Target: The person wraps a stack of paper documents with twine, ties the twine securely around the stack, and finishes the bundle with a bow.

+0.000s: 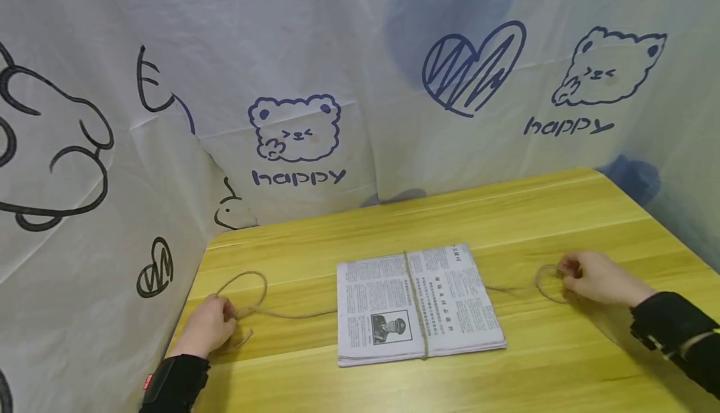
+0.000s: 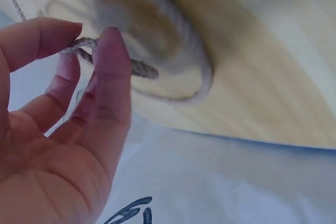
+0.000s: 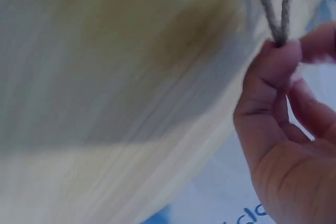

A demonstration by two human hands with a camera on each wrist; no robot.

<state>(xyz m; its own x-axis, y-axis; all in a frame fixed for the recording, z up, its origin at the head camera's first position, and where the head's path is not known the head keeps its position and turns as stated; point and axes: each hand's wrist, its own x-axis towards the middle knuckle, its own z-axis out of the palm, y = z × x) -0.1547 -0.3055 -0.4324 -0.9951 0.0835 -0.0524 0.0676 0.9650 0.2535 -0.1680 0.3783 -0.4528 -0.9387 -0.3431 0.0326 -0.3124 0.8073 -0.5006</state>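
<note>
A stack of folded newspapers (image 1: 377, 294) lies on the table with a strand of brown twine (image 1: 417, 303) running across its top. More twine leads out from under both sides of the stack. On the left, my left hand (image 1: 207, 325) pinches the twine (image 2: 84, 45) between thumb and fingers, a loop and a short loose end beside it. Over at the right, my right hand (image 1: 599, 277) pinches a small loop of the other twine (image 3: 270, 9) between thumb and forefinger. The stack sits between the two hands, apart from both.
The yellow wood-grain table (image 1: 304, 238) has rounded far corners. A pale cloth (image 1: 382, 150) printed with bears, hearts and letters hangs behind it and along its left side. Black bands (image 1: 177, 385) wrap both wrists.
</note>
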